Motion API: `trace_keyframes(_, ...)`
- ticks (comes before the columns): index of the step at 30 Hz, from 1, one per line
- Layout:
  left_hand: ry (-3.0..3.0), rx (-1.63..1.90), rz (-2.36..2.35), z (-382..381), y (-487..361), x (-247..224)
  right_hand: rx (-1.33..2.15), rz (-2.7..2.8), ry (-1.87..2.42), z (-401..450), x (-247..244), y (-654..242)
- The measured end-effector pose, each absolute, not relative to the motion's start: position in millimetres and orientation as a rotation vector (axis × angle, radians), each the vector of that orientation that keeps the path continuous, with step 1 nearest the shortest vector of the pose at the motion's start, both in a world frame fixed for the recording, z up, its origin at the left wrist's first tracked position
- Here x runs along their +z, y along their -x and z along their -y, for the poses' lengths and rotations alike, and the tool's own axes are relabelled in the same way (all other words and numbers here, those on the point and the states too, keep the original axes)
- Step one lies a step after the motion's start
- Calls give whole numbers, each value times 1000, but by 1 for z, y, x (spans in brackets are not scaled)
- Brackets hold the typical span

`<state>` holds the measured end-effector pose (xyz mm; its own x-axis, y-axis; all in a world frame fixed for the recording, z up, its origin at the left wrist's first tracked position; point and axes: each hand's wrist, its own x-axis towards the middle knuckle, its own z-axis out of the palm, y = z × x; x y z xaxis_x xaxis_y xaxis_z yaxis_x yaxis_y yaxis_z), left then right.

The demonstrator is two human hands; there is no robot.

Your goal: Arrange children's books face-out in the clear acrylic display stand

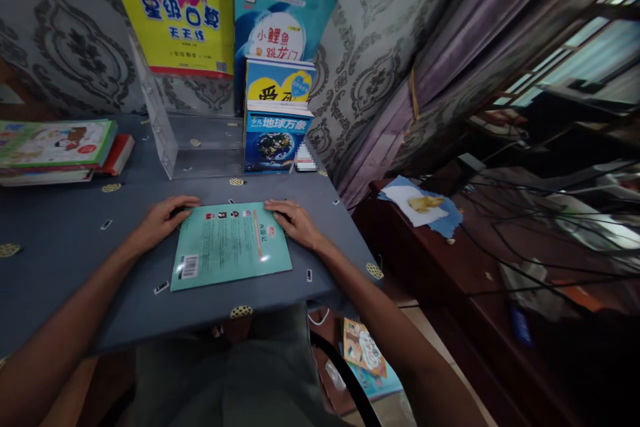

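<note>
A thin teal book (pixel 227 247) lies on the cloth-covered table in front of me, slightly turned, with print, small portraits and a barcode on its upper face. My left hand (pixel 167 219) is at its upper left corner, fingers curved around the corner and thumb by the edge. At the upper right corner, my right hand (pixel 296 221) holds the book, its fingers along the top edge and its thumb lower at the side. Both palms are turned down, and the undersides of the fingers are hidden.
Beyond the book stands a clear plastic rack (pixel 203 160) with a blue earth book (pixel 273 143) and a yellow workbook (pixel 185 20). A book stack (pixel 55 150) lies at left. Right is a dark red cabinet (pixel 480 260) with cables; books (pixel 365 350) lie below the table.
</note>
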<state>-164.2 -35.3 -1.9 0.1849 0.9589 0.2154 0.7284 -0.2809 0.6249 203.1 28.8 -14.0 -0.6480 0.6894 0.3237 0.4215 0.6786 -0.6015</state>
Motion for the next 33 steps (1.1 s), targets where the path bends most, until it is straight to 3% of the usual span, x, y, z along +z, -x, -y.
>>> trace_keyframes(10, -2648, 309, -1442, 19, 63, 11, 943, 2133, 814, -40, -22, -207)
trace_keyframes(15, -2717, 287, -1242, 34, 16, 10, 945, 2144, 788, -38, -21, -206)
trace_keyframes(23, -2801, 240, -973, 94, 5, 9, 938, 2138, 826, -37, -20, -204)
trace_keyframes(33, -2746, 182, -983, 106, 10, 9, 722, 2253, 887, -23, -23, -204)
